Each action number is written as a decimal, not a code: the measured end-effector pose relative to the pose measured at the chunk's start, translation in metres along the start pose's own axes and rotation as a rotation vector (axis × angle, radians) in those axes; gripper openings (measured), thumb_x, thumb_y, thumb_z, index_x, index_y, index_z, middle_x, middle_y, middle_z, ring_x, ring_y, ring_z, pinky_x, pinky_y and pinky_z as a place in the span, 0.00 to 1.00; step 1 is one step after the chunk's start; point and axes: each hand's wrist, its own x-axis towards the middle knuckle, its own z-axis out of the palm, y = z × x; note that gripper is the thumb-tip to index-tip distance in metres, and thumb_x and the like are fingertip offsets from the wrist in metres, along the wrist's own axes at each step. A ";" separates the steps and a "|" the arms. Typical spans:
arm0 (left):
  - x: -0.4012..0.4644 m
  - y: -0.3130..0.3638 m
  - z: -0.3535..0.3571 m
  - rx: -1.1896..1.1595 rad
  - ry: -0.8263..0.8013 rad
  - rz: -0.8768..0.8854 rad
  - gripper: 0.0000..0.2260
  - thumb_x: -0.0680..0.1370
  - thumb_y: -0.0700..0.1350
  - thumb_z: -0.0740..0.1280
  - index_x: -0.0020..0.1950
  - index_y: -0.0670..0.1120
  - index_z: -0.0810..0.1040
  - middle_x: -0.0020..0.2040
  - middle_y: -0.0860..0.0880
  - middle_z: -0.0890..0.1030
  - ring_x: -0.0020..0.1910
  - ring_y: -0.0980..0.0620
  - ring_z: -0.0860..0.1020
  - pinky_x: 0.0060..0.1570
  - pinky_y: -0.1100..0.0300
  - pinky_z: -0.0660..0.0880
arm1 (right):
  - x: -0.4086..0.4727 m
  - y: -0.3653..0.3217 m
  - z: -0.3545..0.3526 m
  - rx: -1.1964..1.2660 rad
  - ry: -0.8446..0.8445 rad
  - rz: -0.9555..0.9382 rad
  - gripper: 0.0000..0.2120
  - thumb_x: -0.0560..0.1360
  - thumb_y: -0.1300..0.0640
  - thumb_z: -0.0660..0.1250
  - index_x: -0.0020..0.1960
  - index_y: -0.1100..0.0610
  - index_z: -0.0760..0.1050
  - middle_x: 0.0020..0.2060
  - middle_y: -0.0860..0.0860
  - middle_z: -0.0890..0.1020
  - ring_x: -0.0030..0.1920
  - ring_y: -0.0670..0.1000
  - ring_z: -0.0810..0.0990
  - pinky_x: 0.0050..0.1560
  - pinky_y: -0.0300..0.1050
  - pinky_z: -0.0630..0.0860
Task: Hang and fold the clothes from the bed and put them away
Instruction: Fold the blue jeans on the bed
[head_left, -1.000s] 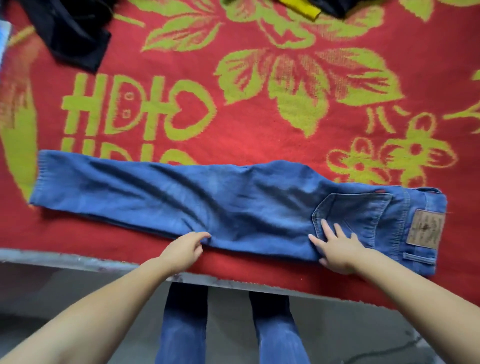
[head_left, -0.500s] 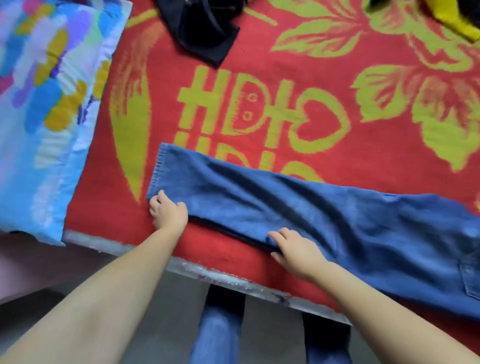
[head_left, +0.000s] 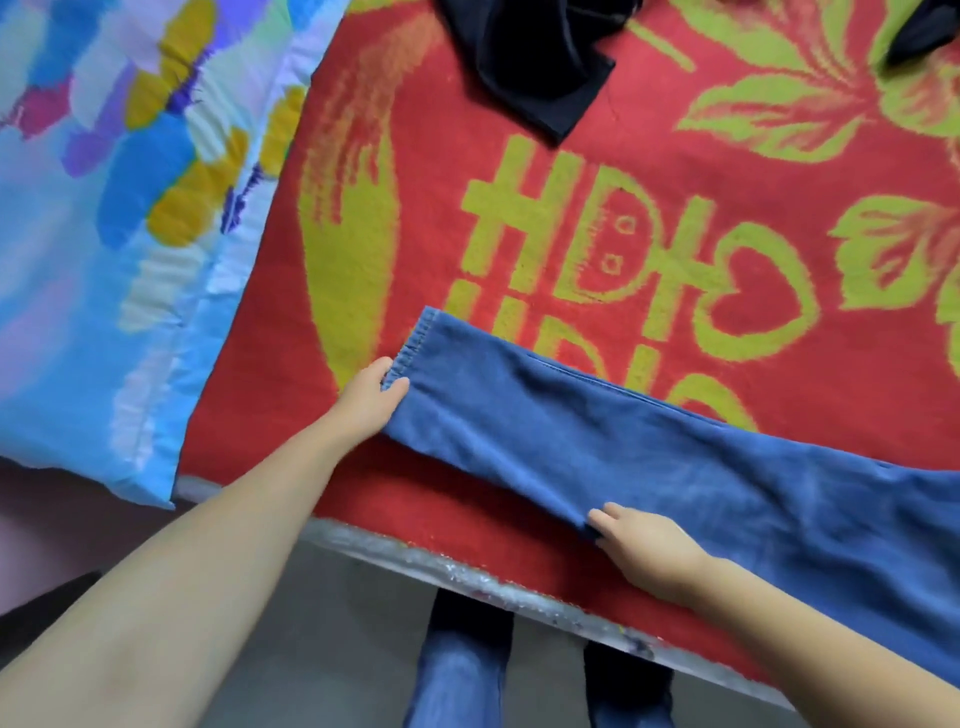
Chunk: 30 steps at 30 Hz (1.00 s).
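A pair of blue jeans (head_left: 623, 447) lies folded lengthwise on the red and yellow-green bed cover (head_left: 467, 208), its legs pointing left and its waist out of view to the right. My left hand (head_left: 371, 397) grips the hem at the leg ends, thumb on top and fingers under the cloth. My right hand (head_left: 644, 545) holds the jeans' near edge around mid-leg, fingertips tucked under the denim. A black garment (head_left: 535, 57) lies crumpled at the top of the bed.
A pillow in blue, yellow and purple (head_left: 119, 234) covers the bed's left side. Another dark garment (head_left: 924, 31) shows at the top right corner. The bed's metal edge (head_left: 467, 566) runs along the front, with my legs and grey floor below.
My view has shifted left along the jeans. My left hand has slid from mid-leg to the hem and taken hold of it. My right hand has moved from the back pocket to mid-leg.
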 end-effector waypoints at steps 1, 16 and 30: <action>0.000 -0.005 0.000 0.003 0.001 0.001 0.03 0.79 0.38 0.63 0.44 0.43 0.72 0.42 0.44 0.76 0.42 0.49 0.74 0.37 0.57 0.63 | -0.001 -0.001 0.000 0.022 -0.044 0.011 0.09 0.81 0.55 0.54 0.60 0.51 0.68 0.52 0.50 0.73 0.55 0.55 0.76 0.47 0.49 0.73; 0.007 -0.004 0.005 0.099 0.306 -0.001 0.10 0.78 0.50 0.66 0.44 0.45 0.71 0.42 0.40 0.80 0.44 0.40 0.78 0.40 0.54 0.67 | 0.037 0.048 -0.047 0.180 0.158 0.561 0.31 0.83 0.51 0.51 0.77 0.43 0.34 0.77 0.49 0.36 0.77 0.53 0.36 0.71 0.70 0.48; -0.029 0.063 -0.003 -0.072 0.002 0.061 0.15 0.74 0.40 0.67 0.59 0.48 0.72 0.48 0.51 0.78 0.47 0.52 0.76 0.42 0.64 0.66 | 0.020 -0.036 -0.018 0.630 -0.018 0.187 0.34 0.79 0.45 0.61 0.78 0.44 0.46 0.77 0.50 0.37 0.77 0.57 0.36 0.72 0.66 0.48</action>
